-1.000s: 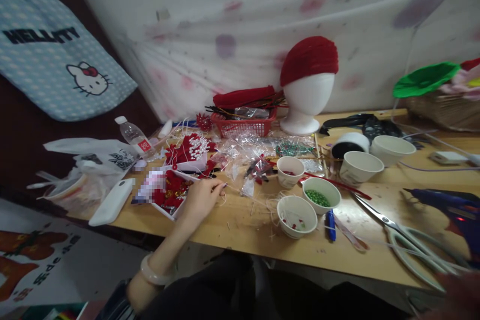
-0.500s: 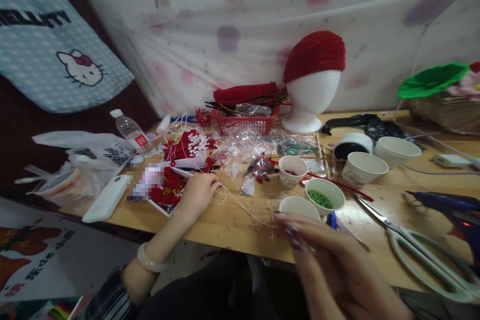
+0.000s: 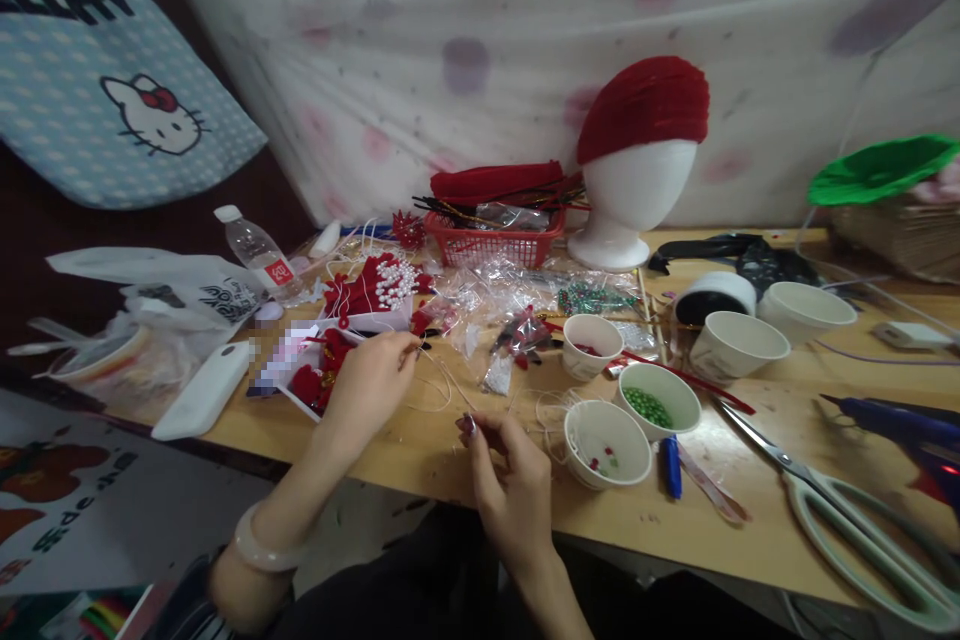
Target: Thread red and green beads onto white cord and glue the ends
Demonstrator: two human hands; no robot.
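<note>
Pale, spotted sheeting [image 3: 375, 50] hung behind a wooden surface [image 3: 442, 450] crowded with craft supplies, and a blue dotted cloth [image 3: 67, 110] with a cartoon cat hung at the far left. The left hand [image 3: 367, 385] had its grip pinched on a thin pale thread [image 3: 446, 370], just beside an open box [image 3: 300, 398] of red and gold pieces. That thread ran in a loose curve above the surface to the right hand [image 3: 517, 485], whose fingertips were closed on it, near a cup [image 3: 609, 475] with a few red and green beads inside. Just behind that cup were a cup of green beads [image 3: 651, 408] and another cup [image 3: 592, 335] with red bits in it. A blue marker [image 3: 672, 468] lay to their right, then large scissors [image 3: 847, 510] and a blue glue gun [image 3: 900, 430]. Towards the back, a red basket [image 3: 495, 245] held dark stems and a red bundle, beside a white foam head [image 3: 637, 190] wearing a red cap [image 3: 645, 110]. Clear plastic packets [image 3: 487, 295] were spread in front of the basket.
</note>
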